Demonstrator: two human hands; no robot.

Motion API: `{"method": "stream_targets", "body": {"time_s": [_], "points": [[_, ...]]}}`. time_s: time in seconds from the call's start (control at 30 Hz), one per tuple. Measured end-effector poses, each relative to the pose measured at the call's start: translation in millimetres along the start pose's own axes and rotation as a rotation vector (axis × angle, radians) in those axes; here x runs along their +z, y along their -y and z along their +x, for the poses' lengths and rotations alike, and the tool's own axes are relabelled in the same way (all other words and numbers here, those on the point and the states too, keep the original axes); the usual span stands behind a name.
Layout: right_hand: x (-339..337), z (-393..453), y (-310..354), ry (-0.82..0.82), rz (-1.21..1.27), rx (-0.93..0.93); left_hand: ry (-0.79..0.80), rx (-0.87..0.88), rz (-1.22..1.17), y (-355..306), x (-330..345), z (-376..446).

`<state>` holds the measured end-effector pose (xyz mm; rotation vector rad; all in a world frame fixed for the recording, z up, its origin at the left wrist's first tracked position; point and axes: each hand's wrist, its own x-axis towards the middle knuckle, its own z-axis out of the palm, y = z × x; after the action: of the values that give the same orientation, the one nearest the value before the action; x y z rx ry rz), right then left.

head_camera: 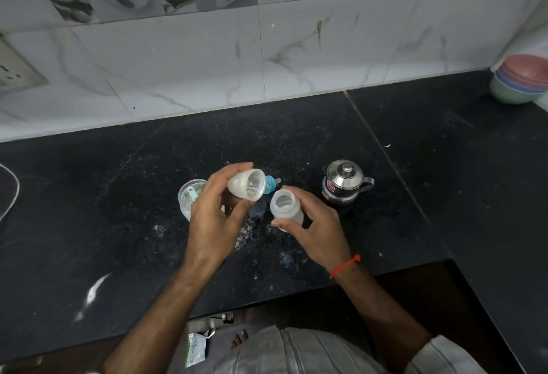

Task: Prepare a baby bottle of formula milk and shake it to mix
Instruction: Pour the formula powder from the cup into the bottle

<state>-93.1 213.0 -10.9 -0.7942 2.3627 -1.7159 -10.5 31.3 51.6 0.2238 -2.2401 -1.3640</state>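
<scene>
We've got the bottle (286,207) right in the middle, held just above the black counter (118,195), open mouth tipped up toward us, no top on it. Our right hand (314,225) grips it from the right, fingers (284,223) curled round its body, thumb across the near side. There's a red thread (345,265) on that wrist.

Just left of it and a little higher, our left hand (213,210) holds the clear cap (246,185) on its side, hollow end facing right toward the bottle, fingers wrapped over the top and thumb underneath. Cap and bottle are close but apart.

Behind the cap, a teal ring with the teat (271,183) lies on the counter. Left of our left hand sits a clear cup (189,195) with a pale green scoop (192,194) in it, partly hidden by the hand. White powder (160,229) is scattered on the counter near the hands.

To the right stands a small steel pot (344,185), lid on, handle pointing right. Far right, in the corner, is a stack of pastel bowls (522,80). A marbled tile wall (296,47) runs along the far edge, with a socket (14,74) at the left.
</scene>
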Motion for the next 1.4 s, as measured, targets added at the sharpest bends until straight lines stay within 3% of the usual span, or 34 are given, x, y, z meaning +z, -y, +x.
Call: {"method": "stream_targets", "body": {"time_s": [0.07,0.17,0.67,0.83,1.0,1.1,1.4], "points": [[2.3,0.2,4.2,0.031,-0.029,-0.013,0.035,0.219,0.225,-2.7,-0.6,3.9],[5.7,0.7,12.8,0.070,-0.045,-0.025,0.249,0.421,0.477,-5.9,1.0,7.6],[8.9,3.9,12.8,0.035,0.072,0.056,0.283,0.478,0.625,-12.3,5.0,22.3],[12.1,2.4,7.9,0.015,0.125,0.050,0.175,0.356,0.485,-5.3,4.5,19.8],[10.3,3.8,-7.2,-0.013,0.057,0.053,0.083,-0.171,0.015,12.5,9.6,3.6],[12.5,6.0,-23.6,0.027,-0.012,0.123,0.057,-0.338,-0.080,28.7,12.6,-12.0],[28.9,11.6,-53.1,0.114,-0.071,0.200,0.066,-0.416,-0.044,62.0,22.1,-42.9]]}}
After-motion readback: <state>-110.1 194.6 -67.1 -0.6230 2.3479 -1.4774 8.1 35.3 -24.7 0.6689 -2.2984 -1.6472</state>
